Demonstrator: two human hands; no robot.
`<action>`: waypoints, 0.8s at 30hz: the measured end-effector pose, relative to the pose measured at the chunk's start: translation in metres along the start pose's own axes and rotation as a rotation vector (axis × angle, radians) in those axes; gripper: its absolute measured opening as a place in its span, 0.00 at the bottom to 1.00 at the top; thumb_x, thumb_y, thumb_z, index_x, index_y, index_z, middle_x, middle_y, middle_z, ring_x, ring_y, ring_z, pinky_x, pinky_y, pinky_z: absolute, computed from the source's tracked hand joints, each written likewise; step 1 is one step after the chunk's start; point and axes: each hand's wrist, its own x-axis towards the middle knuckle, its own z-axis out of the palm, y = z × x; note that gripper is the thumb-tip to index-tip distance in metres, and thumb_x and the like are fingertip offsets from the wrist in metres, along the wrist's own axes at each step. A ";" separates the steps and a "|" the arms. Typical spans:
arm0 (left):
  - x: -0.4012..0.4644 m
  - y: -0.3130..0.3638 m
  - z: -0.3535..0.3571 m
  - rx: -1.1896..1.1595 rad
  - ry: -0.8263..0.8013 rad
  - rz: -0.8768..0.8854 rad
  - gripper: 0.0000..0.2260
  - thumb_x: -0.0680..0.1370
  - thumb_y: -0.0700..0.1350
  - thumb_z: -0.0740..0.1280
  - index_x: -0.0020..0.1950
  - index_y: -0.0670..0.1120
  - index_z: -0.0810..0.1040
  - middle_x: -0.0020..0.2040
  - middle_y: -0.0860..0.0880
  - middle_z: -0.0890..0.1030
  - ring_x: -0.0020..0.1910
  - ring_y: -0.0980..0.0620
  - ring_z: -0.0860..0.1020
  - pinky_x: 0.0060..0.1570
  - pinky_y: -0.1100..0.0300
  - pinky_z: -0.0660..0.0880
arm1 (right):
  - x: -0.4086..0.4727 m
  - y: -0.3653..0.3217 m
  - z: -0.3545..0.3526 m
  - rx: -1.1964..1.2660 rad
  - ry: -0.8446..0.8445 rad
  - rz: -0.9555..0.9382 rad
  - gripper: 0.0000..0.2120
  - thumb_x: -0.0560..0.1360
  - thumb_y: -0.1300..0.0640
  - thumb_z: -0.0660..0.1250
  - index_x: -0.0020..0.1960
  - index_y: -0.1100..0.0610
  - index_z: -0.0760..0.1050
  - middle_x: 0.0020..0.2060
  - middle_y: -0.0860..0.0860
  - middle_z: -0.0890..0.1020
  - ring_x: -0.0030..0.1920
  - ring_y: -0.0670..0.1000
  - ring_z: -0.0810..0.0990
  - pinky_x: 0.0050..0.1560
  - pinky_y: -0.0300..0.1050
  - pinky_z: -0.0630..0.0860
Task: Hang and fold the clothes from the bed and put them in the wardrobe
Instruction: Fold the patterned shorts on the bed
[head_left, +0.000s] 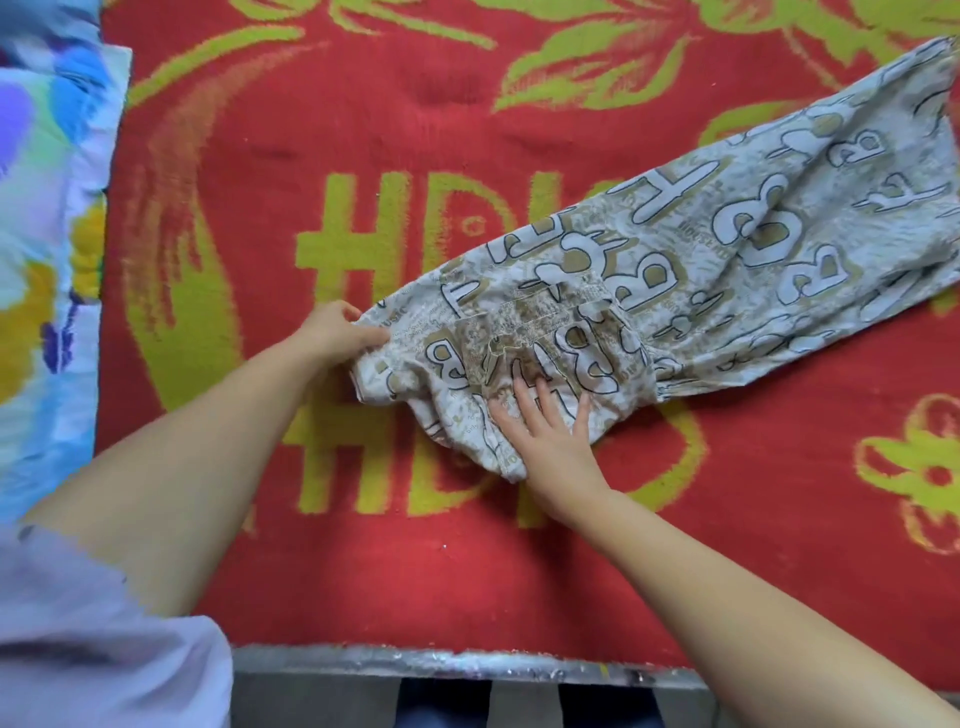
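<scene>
At centre frame, the left hand (340, 332) pinches the white, gold-lettered cotton garment's (701, 270) edge taut on the red-and-green woven blanket (363, 156) while the right hand (545, 421) presses flat, fingers spread, probably smoothing it for folding.

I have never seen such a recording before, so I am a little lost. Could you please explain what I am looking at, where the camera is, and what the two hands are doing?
There is no machine here. A person wears one camera on the head, so you look down at their own arms. They stand at a bed covered by a red blanket with green patterns. On it lies a pale garment printed with big letters. The left hand pinches its edge; the right hand presses flat on it, fingers straight. A colourful cloth lies at the left.
</scene>
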 end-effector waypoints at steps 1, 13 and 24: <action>-0.002 -0.001 -0.005 0.004 -0.074 -0.014 0.14 0.74 0.45 0.72 0.55 0.40 0.75 0.46 0.43 0.80 0.34 0.52 0.77 0.33 0.60 0.72 | -0.003 -0.002 -0.002 0.046 -0.008 0.001 0.44 0.73 0.68 0.59 0.78 0.45 0.40 0.78 0.53 0.38 0.77 0.59 0.37 0.67 0.72 0.33; -0.061 0.134 -0.047 -0.473 -0.438 -0.081 0.14 0.78 0.40 0.58 0.33 0.44 0.74 0.23 0.51 0.75 0.18 0.58 0.70 0.21 0.68 0.72 | -0.060 -0.004 -0.033 1.558 0.440 0.419 0.20 0.72 0.74 0.66 0.59 0.56 0.78 0.53 0.48 0.83 0.54 0.43 0.80 0.56 0.32 0.73; -0.007 0.201 0.115 0.333 0.207 0.473 0.25 0.79 0.57 0.61 0.70 0.43 0.68 0.66 0.41 0.72 0.65 0.41 0.70 0.62 0.47 0.68 | -0.044 0.073 0.001 1.582 0.785 1.190 0.16 0.77 0.53 0.67 0.61 0.59 0.70 0.47 0.49 0.79 0.53 0.54 0.78 0.52 0.46 0.72</action>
